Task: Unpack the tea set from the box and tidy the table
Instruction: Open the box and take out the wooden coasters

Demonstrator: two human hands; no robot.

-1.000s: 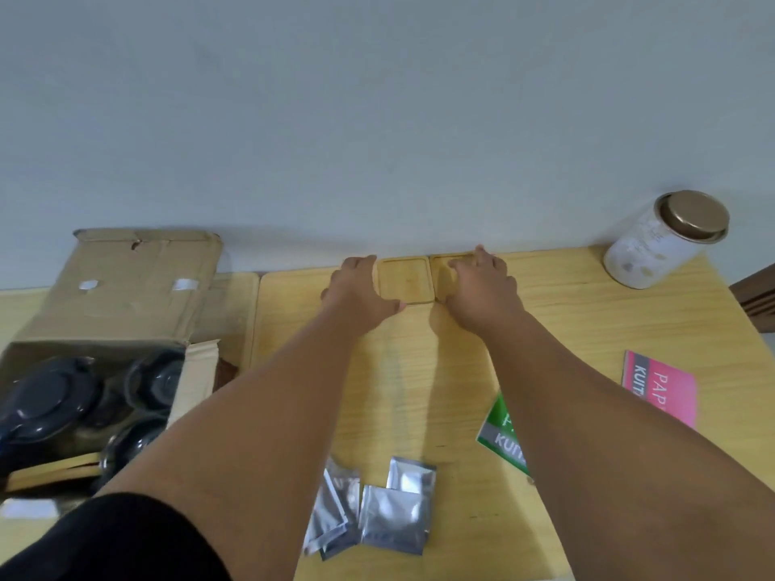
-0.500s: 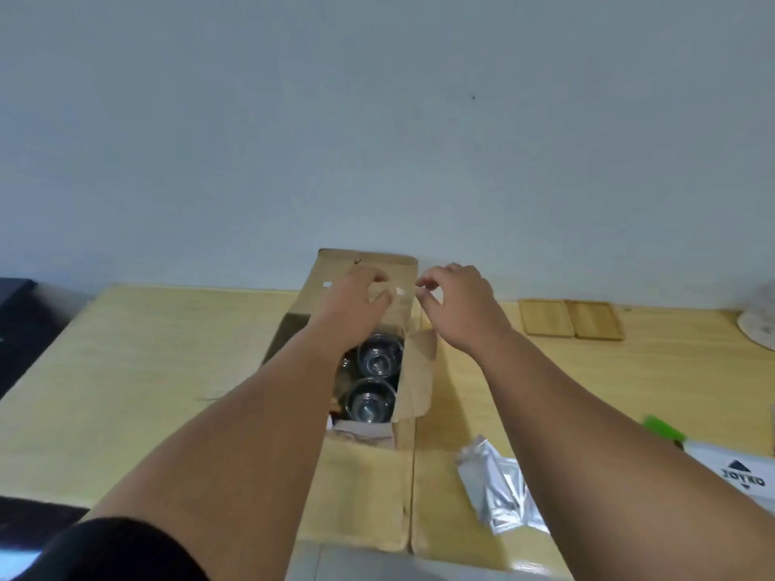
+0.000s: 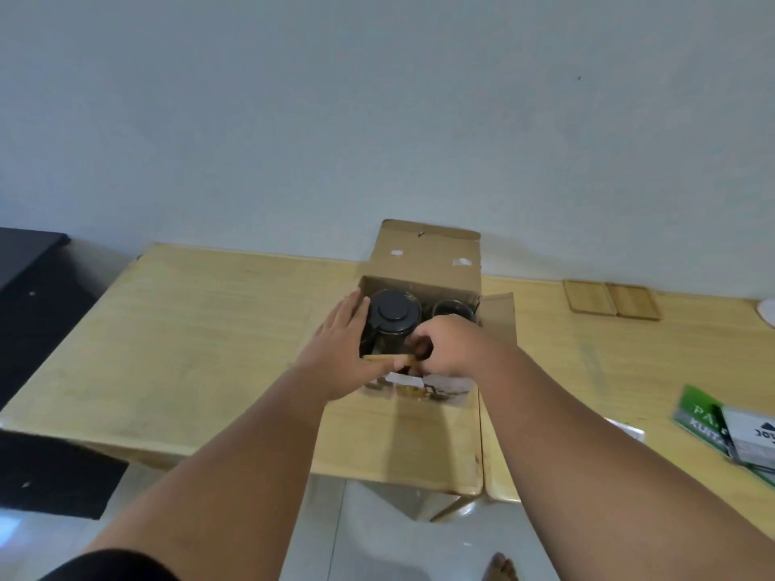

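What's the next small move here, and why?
Probably lift the teapot straight up out of the box. Both hands are already inside: the left hand is flat against the pot's side, the right hand is curled at its near edge by a wooden piece. The flaps stand open, so nothing blocks the way up.

I see the open cardboard box [image 3: 423,262] at the tabletop's far edge, flaps up, holding a dark lidded teapot [image 3: 392,318] beside a dark cup [image 3: 453,310]
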